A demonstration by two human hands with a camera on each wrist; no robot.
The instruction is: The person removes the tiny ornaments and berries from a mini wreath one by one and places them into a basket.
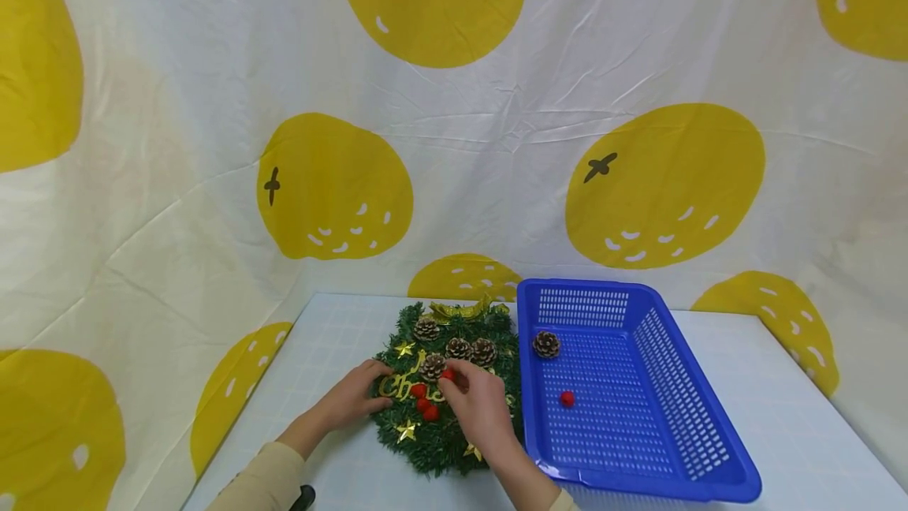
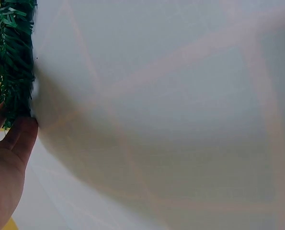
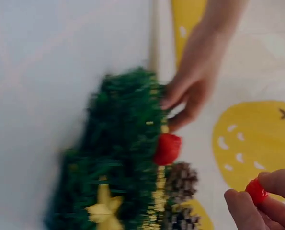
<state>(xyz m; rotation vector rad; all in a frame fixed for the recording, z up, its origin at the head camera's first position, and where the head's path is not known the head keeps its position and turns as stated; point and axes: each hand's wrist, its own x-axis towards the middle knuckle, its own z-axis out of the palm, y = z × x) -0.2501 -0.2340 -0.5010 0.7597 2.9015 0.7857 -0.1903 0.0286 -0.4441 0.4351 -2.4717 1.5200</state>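
Observation:
A green Christmas wreath [image 1: 454,444] lies on the table, carrying several pine cones [image 1: 433,367], gold stars [image 1: 407,430], gold lettering [image 1: 393,389] and a small cluster of red berries [image 1: 429,412]. At its left edge my left hand [image 1: 355,394] grips the greenery; in the left wrist view the fingers bend against the wreath's side. Above the wreath's middle, my right hand [image 1: 484,410] pinches one red berry [image 3: 256,191] between thumb and fingertips, beside a pine cone. In the right wrist view the berry is apart from the greenery.
Right of the wreath, close beside it, stands a blue plastic basket [image 1: 716,487] with perforated walls. Inside are a pine cone [image 1: 546,345] and a red berry [image 1: 567,399]. A white curtain [image 1: 468,172] with yellow fruit prints hangs behind the table [image 1: 326,333]. Gold ribbon [image 1: 461,311] tops the wreath.

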